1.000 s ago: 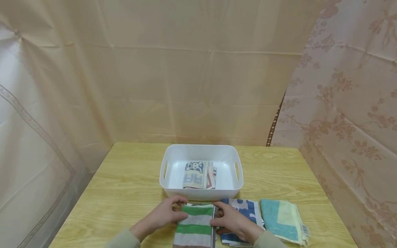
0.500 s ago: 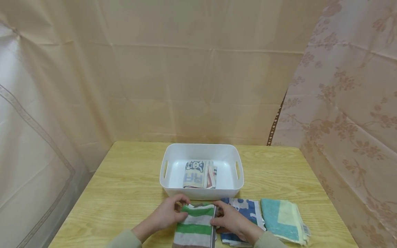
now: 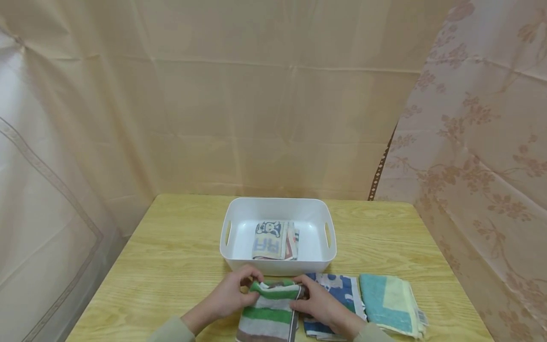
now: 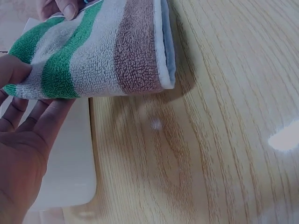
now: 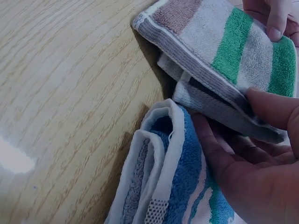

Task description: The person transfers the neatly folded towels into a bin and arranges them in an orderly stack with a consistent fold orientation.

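Observation:
A folded towel [image 3: 269,304] with green, grey and brown stripes is held between both hands, in front of the white basin. My left hand [image 3: 232,292] pinches its left far corner, thumb on top and fingers underneath, as the left wrist view shows. On the right edge my right hand [image 3: 318,301] pinches the towel the same way, its lower fingers beside a blue patterned towel [image 5: 191,154]. In the right wrist view the striped towel's layers [image 5: 201,88] part along the grey border. Its far edge bends between the hands.
A white basin [image 3: 278,268] with side handle holes stands behind the hands, a folded printed towel [image 3: 269,244] inside it. To the right lie the blue towel and a folded teal and yellow towel [image 3: 386,304]. Curtains hang behind the wooden table [image 3: 171,266].
The striped towel's far edge has curved up and its near end has shifted slightly left. Both hands keep their grip with only small movements; the basin and other towels stay put.

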`<state>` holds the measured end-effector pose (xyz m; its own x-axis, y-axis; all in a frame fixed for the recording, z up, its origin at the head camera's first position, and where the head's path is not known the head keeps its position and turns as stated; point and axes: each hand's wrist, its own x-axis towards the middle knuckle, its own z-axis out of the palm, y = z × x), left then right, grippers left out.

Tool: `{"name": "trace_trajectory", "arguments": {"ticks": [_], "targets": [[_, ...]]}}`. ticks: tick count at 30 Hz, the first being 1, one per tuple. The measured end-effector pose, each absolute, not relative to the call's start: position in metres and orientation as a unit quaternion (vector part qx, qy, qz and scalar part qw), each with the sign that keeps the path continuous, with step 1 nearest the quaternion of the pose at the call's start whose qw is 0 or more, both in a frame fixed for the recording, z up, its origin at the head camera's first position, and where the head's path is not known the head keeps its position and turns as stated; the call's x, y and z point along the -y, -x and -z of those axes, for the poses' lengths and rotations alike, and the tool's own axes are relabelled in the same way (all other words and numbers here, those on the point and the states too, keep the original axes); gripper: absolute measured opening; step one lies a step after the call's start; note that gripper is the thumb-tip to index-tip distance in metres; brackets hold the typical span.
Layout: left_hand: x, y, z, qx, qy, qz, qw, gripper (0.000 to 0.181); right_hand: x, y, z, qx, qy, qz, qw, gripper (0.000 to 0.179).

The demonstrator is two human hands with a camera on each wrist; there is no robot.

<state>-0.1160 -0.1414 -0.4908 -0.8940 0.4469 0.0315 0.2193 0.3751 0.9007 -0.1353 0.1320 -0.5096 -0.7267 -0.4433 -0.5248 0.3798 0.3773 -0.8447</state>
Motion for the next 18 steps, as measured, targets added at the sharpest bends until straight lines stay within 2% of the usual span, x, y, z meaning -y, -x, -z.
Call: {"name": "trace_trajectory", "arguments": {"ticks": [8,18], "targets": [[0.141,0.114,0.489,-0.816,-0.209,-0.531,0.096,0.030,-0.146,0.149,0.551,-0.721,0.044,0.607,0.332,0.058],[0.143,0.117,0.487,-0.798,-0.214,-0.555,0.097,0.026,-0.140,0.129,0.503,-0.753,0.088,0.597,0.261,0.040]]}}
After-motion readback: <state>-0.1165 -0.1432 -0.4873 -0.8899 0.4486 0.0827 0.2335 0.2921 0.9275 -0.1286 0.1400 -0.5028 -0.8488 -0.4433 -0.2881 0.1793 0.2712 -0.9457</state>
